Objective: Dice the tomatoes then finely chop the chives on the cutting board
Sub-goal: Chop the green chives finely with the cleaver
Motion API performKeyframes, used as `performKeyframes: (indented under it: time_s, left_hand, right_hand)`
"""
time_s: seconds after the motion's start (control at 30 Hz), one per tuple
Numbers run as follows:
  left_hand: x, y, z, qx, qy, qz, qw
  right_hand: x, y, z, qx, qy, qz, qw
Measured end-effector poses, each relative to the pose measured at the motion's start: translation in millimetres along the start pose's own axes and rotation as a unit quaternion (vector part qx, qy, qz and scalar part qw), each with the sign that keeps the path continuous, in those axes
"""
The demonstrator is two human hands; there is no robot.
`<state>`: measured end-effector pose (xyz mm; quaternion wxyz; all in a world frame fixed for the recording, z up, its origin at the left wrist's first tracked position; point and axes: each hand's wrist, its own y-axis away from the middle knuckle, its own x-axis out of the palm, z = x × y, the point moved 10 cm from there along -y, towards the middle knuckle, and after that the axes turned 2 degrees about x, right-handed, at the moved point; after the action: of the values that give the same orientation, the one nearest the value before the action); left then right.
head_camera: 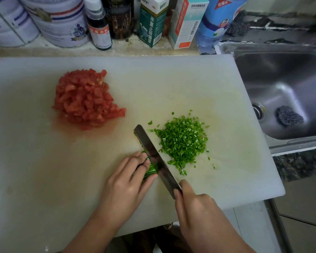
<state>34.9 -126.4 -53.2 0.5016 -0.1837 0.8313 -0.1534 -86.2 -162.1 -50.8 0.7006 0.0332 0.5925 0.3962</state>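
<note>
Matt white plastic cutting board (171,79), glossy steel sink (285,73), dull metal knife (153,154)

Cutting board (44,161) off-white, stained pinkish-orange beside the diced tomatoes (86,99), which are red with paler flecks; chopped chives (182,141) bright green, chive bundle (150,169) darker green; knife (153,154) blade dark grey. Sink (281,79) dull silver-grey, scouring pad (289,115) darker grey. Tins (62,24) white with blue and red stripes; bottle (99,28) dark brown, orange-red label; one box (151,24) dark teal.
</note>
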Motion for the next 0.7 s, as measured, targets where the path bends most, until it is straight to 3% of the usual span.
performKeyframes:
  time_s: [0.13,0.23,0.43,0.57,0.7]
  left_hand:
    - [-2,0,1,-0.002,0.016,-0.006,1.0]
    - [-2,2,3,-0.011,0.024,-0.017,0.999]
    - [-1,1,5,-0.02,0.029,-0.017,0.999]
    - [-1,-1,3,-0.02,0.028,-0.011,0.999]
    - [-1,1,5,-0.028,0.033,-0.015,0.999]
  right_hand:
    - [0,6,-2,-0.015,0.03,-0.063,0.997]
    - [-2,5,-17,0.046,0.004,-0.068,0.997]
    - [-4,-9,3,0.015,0.057,-0.099,0.993]
    - [1,-3,-3,0.023,0.052,-0.084,0.995]
    - [10,-4,-4,0.039,0.091,-0.013,0.995]
